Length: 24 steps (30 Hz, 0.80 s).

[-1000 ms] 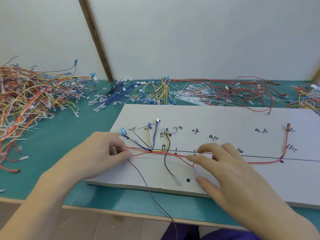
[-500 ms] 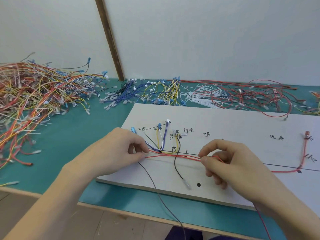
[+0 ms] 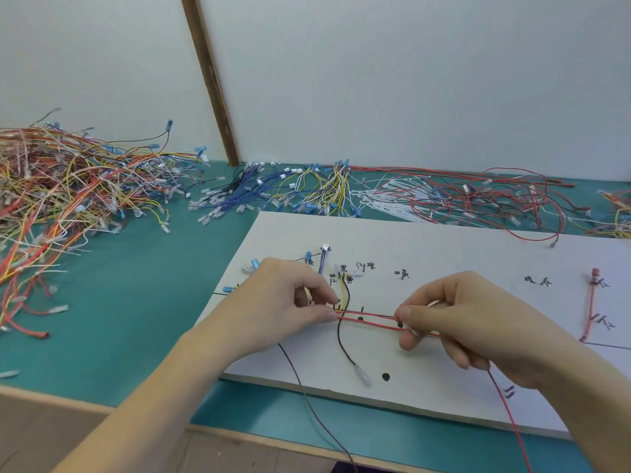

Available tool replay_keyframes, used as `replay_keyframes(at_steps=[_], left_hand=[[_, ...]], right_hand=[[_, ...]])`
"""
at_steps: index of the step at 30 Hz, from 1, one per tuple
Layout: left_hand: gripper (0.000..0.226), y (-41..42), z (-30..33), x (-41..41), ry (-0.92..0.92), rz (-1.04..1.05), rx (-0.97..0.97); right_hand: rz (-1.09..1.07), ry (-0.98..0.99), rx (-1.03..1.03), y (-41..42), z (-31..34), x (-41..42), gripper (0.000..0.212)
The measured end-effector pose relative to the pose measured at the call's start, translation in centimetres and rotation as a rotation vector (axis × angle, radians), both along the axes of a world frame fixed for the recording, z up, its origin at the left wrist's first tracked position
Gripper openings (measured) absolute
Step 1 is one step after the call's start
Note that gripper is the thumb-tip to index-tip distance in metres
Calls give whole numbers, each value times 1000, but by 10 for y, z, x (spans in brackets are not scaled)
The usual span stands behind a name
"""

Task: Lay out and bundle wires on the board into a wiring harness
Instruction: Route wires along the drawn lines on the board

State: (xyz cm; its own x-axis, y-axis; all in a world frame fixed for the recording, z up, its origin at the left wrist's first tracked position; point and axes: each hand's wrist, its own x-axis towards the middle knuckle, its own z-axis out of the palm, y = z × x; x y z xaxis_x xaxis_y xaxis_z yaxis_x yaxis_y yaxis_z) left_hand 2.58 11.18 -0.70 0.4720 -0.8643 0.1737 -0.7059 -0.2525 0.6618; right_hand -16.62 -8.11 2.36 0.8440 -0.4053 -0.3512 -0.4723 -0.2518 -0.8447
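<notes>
Both hands pinch the red wires (image 3: 370,319), left hand (image 3: 290,302) at nine o'clock, right hand (image 3: 454,315) at three, seemingly drawing them taut along the board (image 3: 444,244).

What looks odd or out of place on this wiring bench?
Little is plainly wrong. Two wires trail off the white board over the table's front edge: a dark wire below the left hand and a red wire below the right hand. A black wire dangles loose from the run. The pile of wires looks tangled.
</notes>
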Motion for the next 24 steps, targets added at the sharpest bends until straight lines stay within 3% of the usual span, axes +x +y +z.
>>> replay_keyframes(at_steps=[12, 19, 24], left_hand=[[14, -20, -4, -2, 58, 111, 96], [16, -22, -6, -2, 113, 124, 98], [23, -19, -11, -2, 133, 112, 65]], right_hand=[[149, 284, -510, -19, 39, 55, 25], [187, 219, -835, -9, 35, 114, 15], [212, 171, -873, 0, 20, 144, 19]])
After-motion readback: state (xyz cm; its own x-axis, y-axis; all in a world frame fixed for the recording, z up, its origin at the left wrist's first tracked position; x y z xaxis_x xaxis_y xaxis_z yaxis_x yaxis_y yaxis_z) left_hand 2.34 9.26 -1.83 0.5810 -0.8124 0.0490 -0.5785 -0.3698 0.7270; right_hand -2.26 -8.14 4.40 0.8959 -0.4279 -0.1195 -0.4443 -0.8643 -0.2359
